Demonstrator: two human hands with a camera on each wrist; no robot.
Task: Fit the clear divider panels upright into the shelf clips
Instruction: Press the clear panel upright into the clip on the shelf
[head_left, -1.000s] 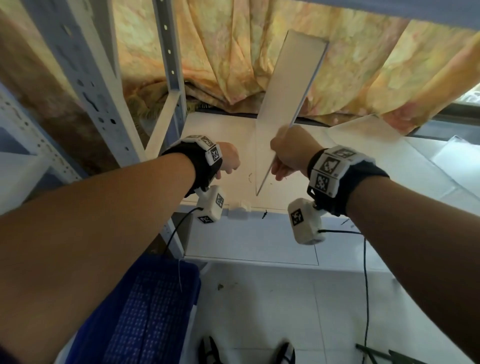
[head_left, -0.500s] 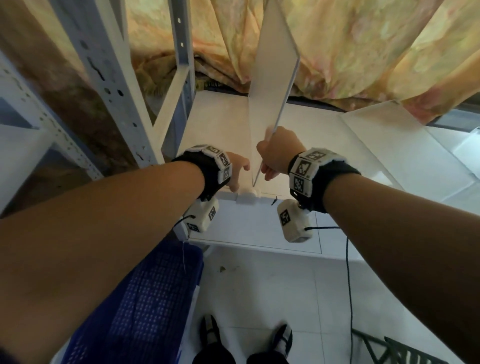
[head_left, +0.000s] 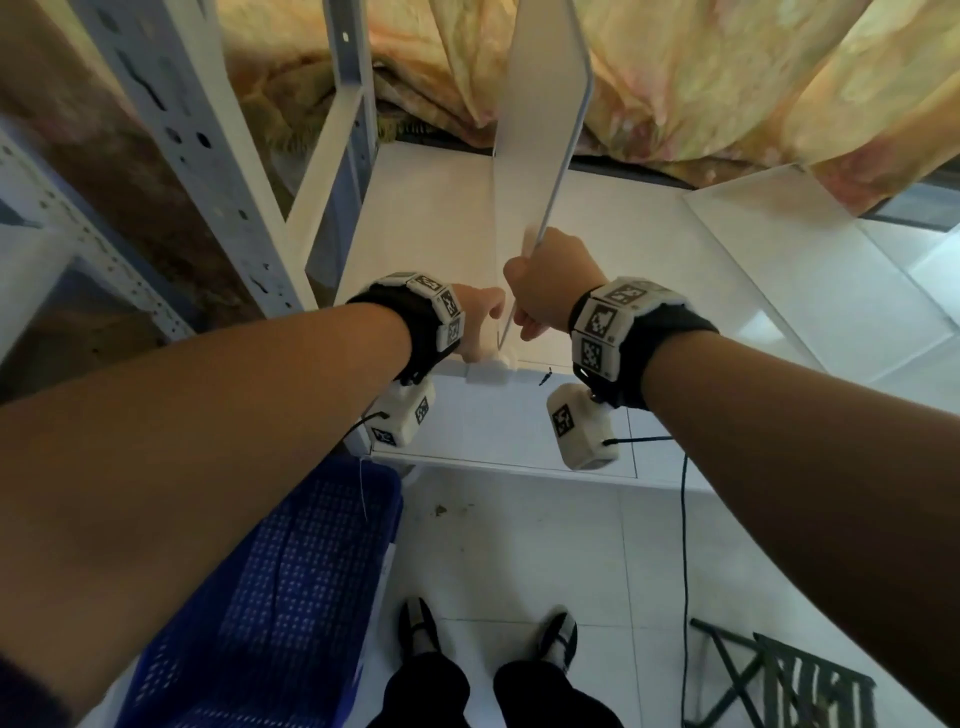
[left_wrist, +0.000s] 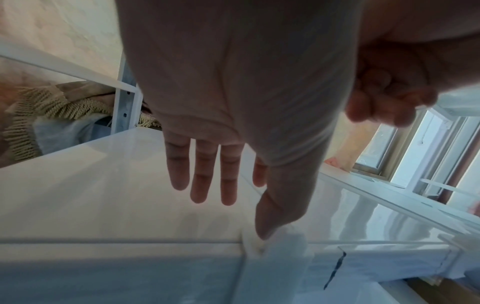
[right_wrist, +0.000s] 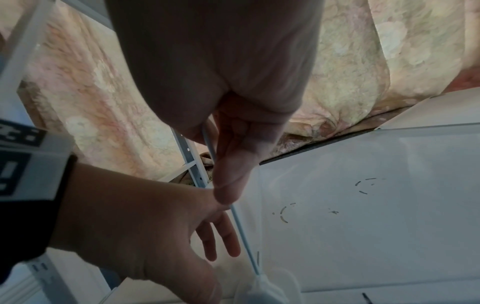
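Note:
A clear divider panel (head_left: 535, 130) stands nearly upright on the white shelf (head_left: 649, 291). Its near lower corner sits at a white clip (head_left: 491, 366) on the shelf's front edge. My right hand (head_left: 545, 296) pinches the panel's near edge just above that corner. In the right wrist view the thumb and fingers (right_wrist: 231, 160) clamp the thin panel edge (right_wrist: 241, 226), which runs down into the clip (right_wrist: 270, 288). My left hand (head_left: 480, 322) is left of the panel, fingers straight (left_wrist: 228, 185), thumb tip touching the clip (left_wrist: 285, 246).
A second clear panel (head_left: 779, 249) lies flat on the shelf to the right. Grey slotted uprights (head_left: 197, 156) rise on the left, a patterned curtain (head_left: 727, 78) hangs behind. A blue perforated crate (head_left: 270, 597) sits below left, and a dark folding frame (head_left: 779, 680) stands on the floor.
The panel swung from a tilt to nearly upright and its lower corner came down to the clip. My left hand moved right to touch the clip.

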